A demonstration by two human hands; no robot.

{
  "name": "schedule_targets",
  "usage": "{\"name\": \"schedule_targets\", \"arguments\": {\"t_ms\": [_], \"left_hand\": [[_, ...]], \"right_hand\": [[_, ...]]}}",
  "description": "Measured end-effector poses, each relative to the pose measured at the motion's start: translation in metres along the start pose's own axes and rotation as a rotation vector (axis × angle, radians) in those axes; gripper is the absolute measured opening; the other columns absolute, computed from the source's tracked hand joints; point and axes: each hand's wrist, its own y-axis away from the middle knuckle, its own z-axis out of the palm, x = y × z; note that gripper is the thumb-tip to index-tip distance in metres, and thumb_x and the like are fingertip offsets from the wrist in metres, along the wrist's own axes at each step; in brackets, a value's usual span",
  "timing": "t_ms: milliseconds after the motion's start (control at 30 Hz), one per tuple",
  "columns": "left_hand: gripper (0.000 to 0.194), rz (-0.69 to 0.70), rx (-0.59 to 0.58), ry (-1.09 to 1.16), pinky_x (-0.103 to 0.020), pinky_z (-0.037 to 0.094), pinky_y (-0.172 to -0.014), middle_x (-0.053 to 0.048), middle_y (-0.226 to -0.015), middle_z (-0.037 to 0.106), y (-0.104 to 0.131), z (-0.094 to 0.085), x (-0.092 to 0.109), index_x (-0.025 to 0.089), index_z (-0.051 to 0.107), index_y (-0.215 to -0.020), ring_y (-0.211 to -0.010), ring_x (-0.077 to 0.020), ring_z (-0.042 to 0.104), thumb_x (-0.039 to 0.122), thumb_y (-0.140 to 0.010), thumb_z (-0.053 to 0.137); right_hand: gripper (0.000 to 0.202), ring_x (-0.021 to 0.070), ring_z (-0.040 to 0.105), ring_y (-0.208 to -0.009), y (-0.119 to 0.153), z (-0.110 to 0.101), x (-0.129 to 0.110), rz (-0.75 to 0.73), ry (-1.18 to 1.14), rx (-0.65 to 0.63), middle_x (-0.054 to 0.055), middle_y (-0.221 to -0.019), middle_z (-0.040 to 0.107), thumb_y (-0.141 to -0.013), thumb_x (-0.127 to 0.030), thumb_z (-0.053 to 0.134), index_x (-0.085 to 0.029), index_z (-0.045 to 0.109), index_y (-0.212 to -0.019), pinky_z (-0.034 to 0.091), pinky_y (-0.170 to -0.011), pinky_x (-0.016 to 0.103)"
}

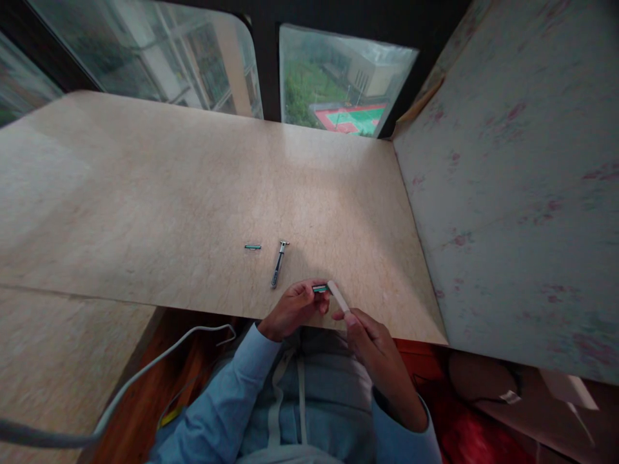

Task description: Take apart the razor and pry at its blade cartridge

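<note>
At the left, a grey cable (167, 351) curves past the near edge of the pale stone-look sill (193, 193). On the sill lies a small green-and-black blade cartridge (252, 247) — left of a razor handle (277, 267), apart from it, the handle's head pointing to the far side. Nearer and to the right, the left hand (296, 308) has its fingers closed on a second cartridge (320, 289), held over the sill's near edge. The right hand (365, 332) grips a pale flat stick (338, 297) — its far end at the second cartridge's right end; whether they touch, I cannot tell.
</note>
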Motion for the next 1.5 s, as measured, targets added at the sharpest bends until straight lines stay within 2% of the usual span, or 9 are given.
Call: {"name": "schedule_targets", "arguments": {"t_ms": [133, 300, 533, 633, 833, 1033, 1100, 1300, 1500], "left_hand": [[0.053, -0.032, -0.007, -0.029, -0.027, 0.042, -0.064, -0.003, -0.073, 0.058, 0.001, -0.001, -0.001, 0.011, 0.071, -0.108, -0.064, -0.0124, 0.052, 0.054, -0.076, 0.075], [0.050, -0.023, 0.042, -0.008, -0.027, 0.042, -0.067, -0.004, -0.082, 0.062, 0.001, 0.003, 0.002, 0.014, 0.071, -0.103, -0.065, -0.0120, 0.054, 0.052, -0.071, 0.080], [0.056, -0.063, -0.030, -0.069, -0.027, 0.042, -0.066, -0.004, -0.073, 0.060, 0.002, -0.003, 0.000, 0.011, 0.072, -0.107, -0.065, -0.0125, 0.053, 0.057, -0.074, 0.075], [0.057, -0.071, -0.074, -0.048, -0.028, 0.043, -0.069, -0.006, -0.080, 0.062, 0.002, -0.005, -0.001, 0.012, 0.072, -0.108, -0.067, -0.0127, 0.054, 0.056, -0.072, 0.077], [0.051, -0.058, -0.091, -0.058, -0.027, 0.043, -0.071, -0.005, -0.075, 0.061, 0.003, 0.002, 0.006, 0.010, 0.072, -0.091, -0.068, -0.0137, 0.055, 0.055, -0.070, 0.079], [0.051, -0.069, -0.081, -0.046, -0.026, 0.045, -0.070, -0.004, -0.079, 0.063, 0.005, -0.004, 0.001, 0.014, 0.073, -0.106, -0.068, -0.0116, 0.056, 0.053, -0.073, 0.078], [0.053, -0.070, -0.087, -0.050, -0.026, 0.045, -0.070, -0.004, -0.076, 0.063, 0.004, -0.005, -0.001, 0.013, 0.073, -0.105, -0.067, -0.0124, 0.056, 0.054, -0.073, 0.078], [0.050, -0.051, -0.052, -0.028, -0.026, 0.043, -0.066, -0.004, -0.079, 0.062, 0.003, 0.001, 0.003, 0.012, 0.073, -0.097, -0.065, -0.0123, 0.057, 0.051, -0.069, 0.082], [0.051, -0.061, -0.036, -0.054, -0.026, 0.044, -0.066, -0.003, -0.075, 0.063, 0.005, 0.002, 0.003, 0.013, 0.074, -0.101, -0.064, -0.0119, 0.055, 0.053, -0.070, 0.080]], "right_hand": [[0.054, 0.0104, 0.034, -0.052, -0.001, 0.004, 0.001, -0.014, -0.033, -0.068, -0.004, -0.058, 0.037, -0.098, -0.059, 0.040, -0.013, 0.068, -0.104, 0.025, -0.047, 0.023], [0.053, 0.0096, 0.029, -0.050, 0.001, -0.002, 0.009, 0.061, -0.132, 0.028, -0.006, -0.057, 0.032, -0.098, -0.059, 0.042, -0.013, 0.065, -0.105, 0.021, -0.045, 0.023], [0.050, 0.0095, 0.028, -0.050, 0.004, 0.000, 0.005, 0.004, -0.117, -0.121, -0.006, -0.058, 0.034, -0.098, -0.057, 0.043, -0.013, 0.065, -0.106, 0.021, -0.044, 0.023], [0.052, 0.0097, 0.028, -0.050, 0.000, 0.003, 0.003, 0.025, -0.111, -0.099, -0.006, -0.058, 0.033, -0.098, -0.058, 0.042, -0.013, 0.066, -0.104, 0.022, -0.045, 0.023], [0.052, 0.0100, 0.027, -0.049, 0.000, 0.001, 0.000, 0.030, -0.125, -0.007, -0.007, -0.058, 0.032, -0.098, -0.059, 0.041, -0.013, 0.066, -0.104, 0.022, -0.045, 0.024], [0.053, 0.0109, 0.033, -0.054, 0.006, 0.000, -0.006, -0.031, -0.026, -0.097, -0.004, -0.060, 0.036, -0.098, -0.059, 0.041, -0.013, 0.068, -0.101, 0.025, -0.049, 0.024], [0.054, 0.0115, 0.034, -0.055, 0.005, -0.001, -0.005, -0.026, 0.008, -0.096, -0.004, -0.061, 0.038, -0.097, -0.060, 0.041, -0.013, 0.068, -0.100, 0.026, -0.050, 0.024], [0.056, 0.0121, 0.033, -0.054, 0.007, -0.006, 0.001, 0.019, 0.023, 0.026, -0.005, -0.060, 0.035, -0.098, -0.060, 0.039, -0.013, 0.067, -0.105, 0.024, -0.048, 0.024], [0.050, 0.0130, 0.040, -0.058, 0.013, -0.003, -0.007, -0.074, 0.093, -0.061, -0.003, -0.062, 0.042, -0.100, -0.055, 0.039, -0.015, 0.069, -0.102, 0.029, -0.054, 0.025]]}}
